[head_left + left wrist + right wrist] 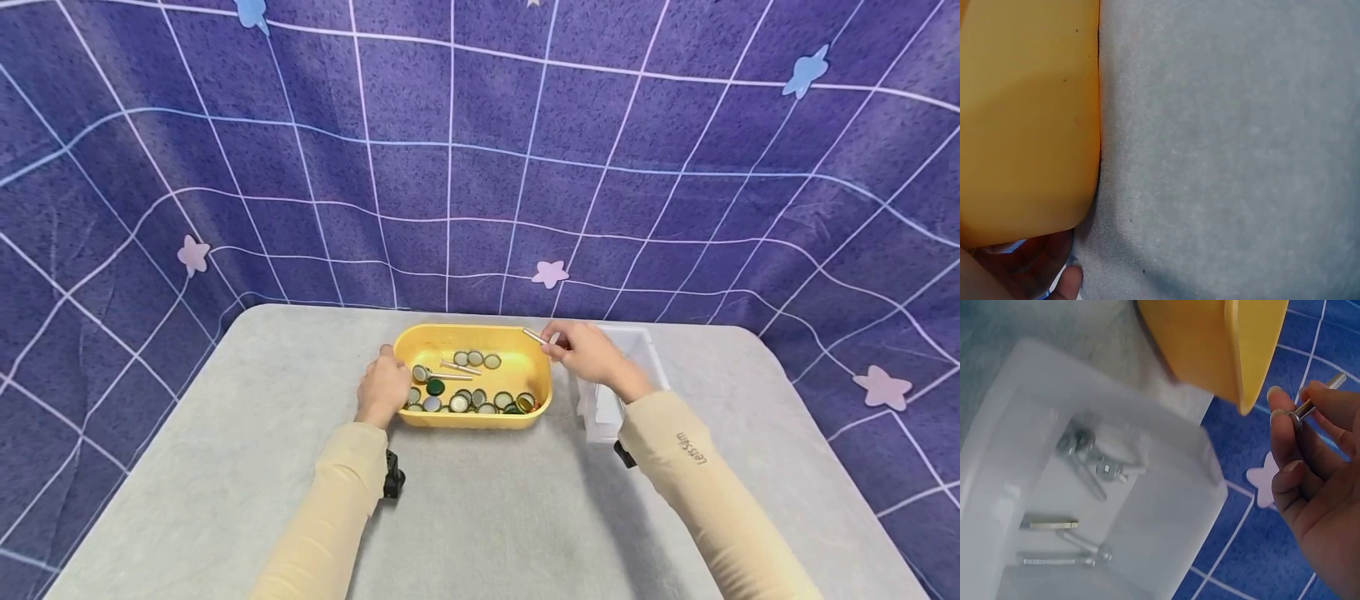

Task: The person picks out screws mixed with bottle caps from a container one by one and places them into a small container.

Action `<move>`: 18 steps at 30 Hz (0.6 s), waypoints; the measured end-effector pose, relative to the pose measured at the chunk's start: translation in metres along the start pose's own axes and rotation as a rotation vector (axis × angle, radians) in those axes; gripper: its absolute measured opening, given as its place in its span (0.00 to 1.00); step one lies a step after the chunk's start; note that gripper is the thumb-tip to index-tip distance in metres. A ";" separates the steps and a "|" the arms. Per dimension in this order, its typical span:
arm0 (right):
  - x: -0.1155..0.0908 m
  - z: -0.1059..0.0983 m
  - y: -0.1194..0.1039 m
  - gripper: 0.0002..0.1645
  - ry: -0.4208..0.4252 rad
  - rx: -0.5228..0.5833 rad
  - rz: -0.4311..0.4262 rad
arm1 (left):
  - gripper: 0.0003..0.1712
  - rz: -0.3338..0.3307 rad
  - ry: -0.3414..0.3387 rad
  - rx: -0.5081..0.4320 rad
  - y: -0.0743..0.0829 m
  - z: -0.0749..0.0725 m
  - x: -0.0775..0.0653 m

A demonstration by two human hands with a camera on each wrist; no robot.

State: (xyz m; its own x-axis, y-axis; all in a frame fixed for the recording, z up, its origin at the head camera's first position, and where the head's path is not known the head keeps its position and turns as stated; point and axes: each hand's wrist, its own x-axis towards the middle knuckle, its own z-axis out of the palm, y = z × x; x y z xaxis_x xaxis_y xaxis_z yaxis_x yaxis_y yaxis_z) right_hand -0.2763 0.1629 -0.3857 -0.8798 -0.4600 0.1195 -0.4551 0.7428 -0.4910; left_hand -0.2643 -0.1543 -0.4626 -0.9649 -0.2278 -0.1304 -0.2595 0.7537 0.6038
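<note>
My left hand (384,387) grips the left end of a yellow tub (472,422); its curled fingers (1054,253) show below the tub's end in the left wrist view. Inside lie several bottle caps (458,403), mostly along the near side, and a few bolts (453,377). Over the tub's right end, my right hand (588,354) pinches a silver bolt (1337,381) with a round head between thumb and fingers.
A white plastic bin (654,358) stands right of the tub, partly under the right forearm. Several bolts (1050,525) lie on its floor. Behind the grey table (495,517) hangs a purple curtain (480,192) with a grid and stars.
</note>
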 end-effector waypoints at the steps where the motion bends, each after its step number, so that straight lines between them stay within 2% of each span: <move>1: -0.001 -0.001 0.003 0.06 0.003 -0.005 -0.004 | 0.23 0.001 0.000 0.001 0.000 0.000 0.000; 11: -0.018 -0.011 0.031 0.05 0.031 -0.025 0.004 | 0.24 -0.003 -0.005 0.001 0.001 0.001 0.001; 18: -0.029 -0.020 0.044 0.05 0.056 -0.088 0.032 | 0.24 -0.004 -0.006 0.007 0.001 0.001 0.002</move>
State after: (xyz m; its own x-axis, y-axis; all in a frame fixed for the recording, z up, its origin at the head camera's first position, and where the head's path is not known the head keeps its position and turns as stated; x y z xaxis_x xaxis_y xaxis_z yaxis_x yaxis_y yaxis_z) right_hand -0.2736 0.2188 -0.3940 -0.8992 -0.4093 0.1547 -0.4350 0.7976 -0.4179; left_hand -0.2663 -0.1531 -0.4633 -0.9642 -0.2267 -0.1375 -0.2633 0.7571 0.5978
